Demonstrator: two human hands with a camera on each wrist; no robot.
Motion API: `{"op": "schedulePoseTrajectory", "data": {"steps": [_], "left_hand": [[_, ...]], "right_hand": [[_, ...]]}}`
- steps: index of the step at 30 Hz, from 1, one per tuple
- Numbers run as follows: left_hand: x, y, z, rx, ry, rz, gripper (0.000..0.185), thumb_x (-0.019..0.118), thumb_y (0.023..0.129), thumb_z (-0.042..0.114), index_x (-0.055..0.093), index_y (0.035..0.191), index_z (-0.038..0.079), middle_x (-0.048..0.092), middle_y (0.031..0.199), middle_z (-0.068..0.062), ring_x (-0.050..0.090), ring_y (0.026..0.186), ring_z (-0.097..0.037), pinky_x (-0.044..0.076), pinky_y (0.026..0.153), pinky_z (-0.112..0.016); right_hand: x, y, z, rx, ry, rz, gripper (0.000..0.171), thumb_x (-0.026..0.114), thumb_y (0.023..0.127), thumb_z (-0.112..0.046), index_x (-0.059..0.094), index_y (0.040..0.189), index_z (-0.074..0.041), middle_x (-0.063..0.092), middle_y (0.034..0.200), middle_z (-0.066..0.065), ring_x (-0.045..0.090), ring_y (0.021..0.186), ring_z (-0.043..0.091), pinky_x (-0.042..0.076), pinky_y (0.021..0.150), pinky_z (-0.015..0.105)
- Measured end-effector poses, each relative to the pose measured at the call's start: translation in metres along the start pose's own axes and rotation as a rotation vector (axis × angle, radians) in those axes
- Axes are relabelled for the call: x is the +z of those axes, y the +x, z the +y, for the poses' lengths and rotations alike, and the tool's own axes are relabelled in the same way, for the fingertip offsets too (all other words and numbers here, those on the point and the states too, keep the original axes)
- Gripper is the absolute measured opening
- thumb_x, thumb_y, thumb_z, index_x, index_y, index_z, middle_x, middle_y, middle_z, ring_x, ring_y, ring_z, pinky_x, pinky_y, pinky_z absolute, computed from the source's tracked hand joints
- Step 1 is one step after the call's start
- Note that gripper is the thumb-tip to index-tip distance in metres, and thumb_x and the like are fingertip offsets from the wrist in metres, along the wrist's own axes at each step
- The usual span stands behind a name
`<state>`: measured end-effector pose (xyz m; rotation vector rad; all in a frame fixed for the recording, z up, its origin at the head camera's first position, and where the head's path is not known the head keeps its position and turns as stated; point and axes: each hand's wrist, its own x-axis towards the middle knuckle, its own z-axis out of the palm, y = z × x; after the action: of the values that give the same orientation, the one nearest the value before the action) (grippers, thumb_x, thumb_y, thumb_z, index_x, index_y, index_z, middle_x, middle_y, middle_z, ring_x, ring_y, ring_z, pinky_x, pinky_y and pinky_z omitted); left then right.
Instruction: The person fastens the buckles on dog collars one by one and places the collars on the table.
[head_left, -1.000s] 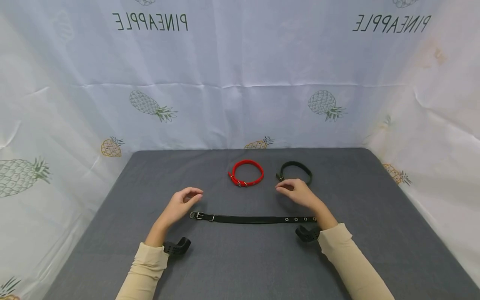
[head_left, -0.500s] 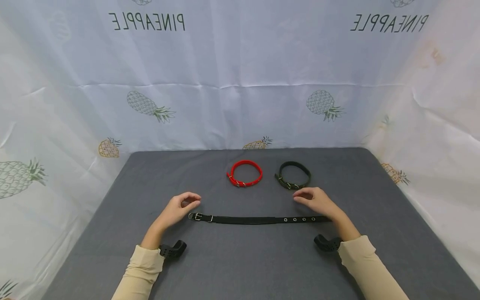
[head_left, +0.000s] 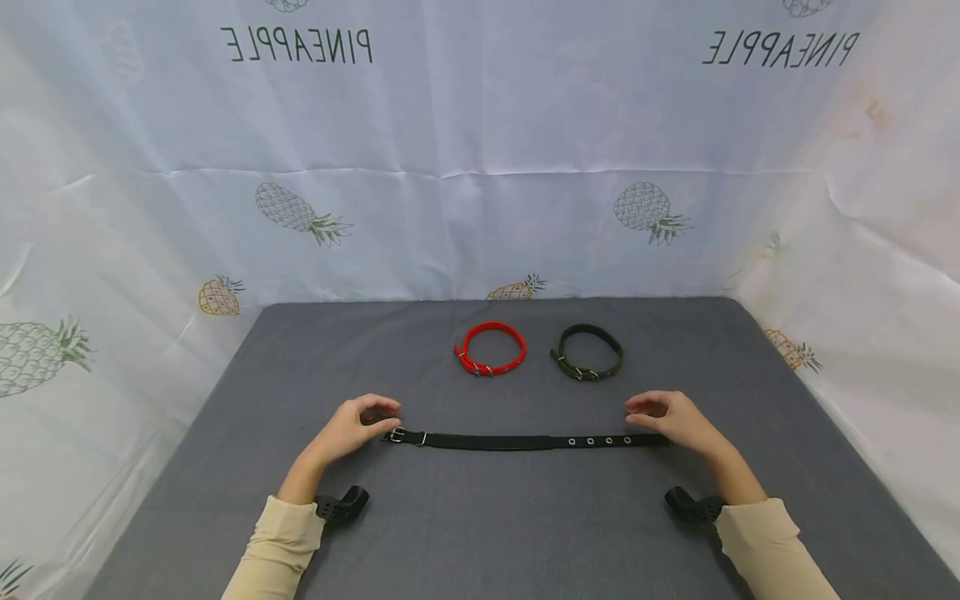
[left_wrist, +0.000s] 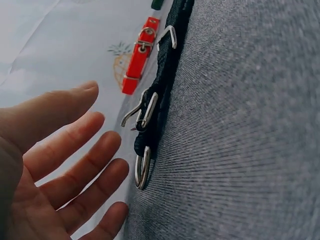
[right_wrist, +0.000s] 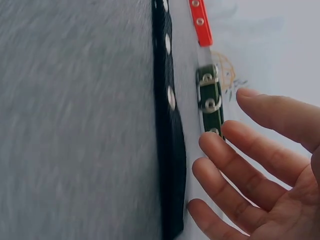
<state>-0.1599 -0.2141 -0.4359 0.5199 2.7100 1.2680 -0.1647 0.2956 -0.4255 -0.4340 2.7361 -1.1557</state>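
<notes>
A black collar strap (head_left: 517, 440) lies flat and straight on the grey table (head_left: 525, 533), with its metal buckle (head_left: 396, 434) at the left and its holed end (head_left: 607, 439) at the right. My left hand (head_left: 378, 414) hovers by the buckle (left_wrist: 142, 165), and the left wrist view shows this left hand (left_wrist: 75, 165) with relaxed fingers that hold nothing. My right hand (head_left: 637, 411) sits by the holed tip; the right wrist view shows this right hand (right_wrist: 240, 175) spread beside the strap (right_wrist: 170, 150) and holding nothing. Whether either hand touches the strap is unclear.
A red collar (head_left: 490, 347) and a dark collar (head_left: 587, 352), both buckled into loops, lie side by side farther back. Pineapple-print cloth (head_left: 480, 167) walls in the table at the back and both sides. Black wrist mounts (head_left: 341, 504) (head_left: 693, 507) rest near the table.
Both hands dropped toward the strap. The right hand moved right and nearer, from beside the dark collar to the holed end. The left hand settled by the buckle.
</notes>
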Motion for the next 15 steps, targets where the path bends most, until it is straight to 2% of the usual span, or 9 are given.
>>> {"op": "schedulePoseTrajectory", "data": {"steps": [5,10,15], "left_hand": [[0.001,0.0,-0.002,0.007,0.02,-0.009,0.032,0.07,0.088,0.02,0.067,0.115,0.003,0.07,0.111,-0.013,0.064,0.103,-0.026,0.051,0.087,-0.028],[0.003,0.002,-0.004,0.025,0.028,-0.011,0.032,0.074,0.084,0.02,0.069,0.111,0.004,0.071,0.108,-0.012,0.066,0.099,-0.02,0.051,0.087,-0.027],[0.003,0.003,-0.005,0.024,0.024,-0.034,0.034,0.078,0.081,0.022,0.071,0.109,0.004,0.071,0.106,-0.012,0.065,0.096,-0.014,0.051,0.084,-0.024]], "right_hand": [[-0.007,-0.01,0.007,0.038,0.03,-0.018,0.035,0.07,0.088,-0.015,0.065,0.113,0.007,0.071,0.105,0.022,0.059,0.079,-0.01,0.052,0.068,0.019],[-0.013,-0.016,0.016,0.093,0.054,-0.049,0.038,0.072,0.086,-0.015,0.065,0.114,0.009,0.07,0.106,0.023,0.055,0.076,-0.009,0.049,0.066,0.019],[-0.016,-0.019,0.023,0.088,0.069,-0.093,0.04,0.075,0.083,-0.014,0.065,0.113,0.009,0.07,0.102,0.02,0.051,0.075,-0.009,0.046,0.065,0.018]]}}
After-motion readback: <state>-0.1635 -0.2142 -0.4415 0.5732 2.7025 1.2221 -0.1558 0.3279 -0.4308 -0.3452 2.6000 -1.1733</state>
